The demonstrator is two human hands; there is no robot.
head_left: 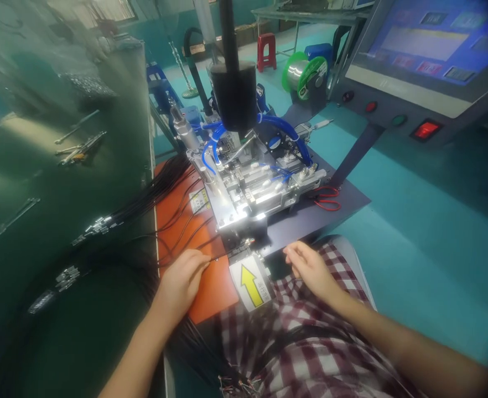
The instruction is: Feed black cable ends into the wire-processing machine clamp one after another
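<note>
A thin black cable (219, 257) is pinched between the thumb and fingertips of the left hand (183, 276), which is held above an orange sheet (217, 296); the cable is pointed toward the front of a metal machine (264, 185). The right hand (308, 268) is held on the other side of the machine's front, above the lap, with its fingers curled; whether its fingertips are pressed together or anything is gripped by them cannot be told. Between the two hands, a white label with a yellow arrow (250, 282) is seen, the arrow being directed toward the machine. Blue tubes (283, 126) are looped over the machine, and a black cylindrical part (233, 94) is suspended above it. A red-handled tool (327, 199) is laid beside the machine on a dark base plate (347, 204). On the left, a dark green surface (115, 326) is occupied by bundled black cables (161, 190) with shiny metallic ends (100, 224); some are draped across the orange sheet. At the upper right, a lit screen (424, 44) is mounted above a row of buttons. Farther back, a green-flanged spool (291, 74) and a red stool (266, 51) are seen.
</note>
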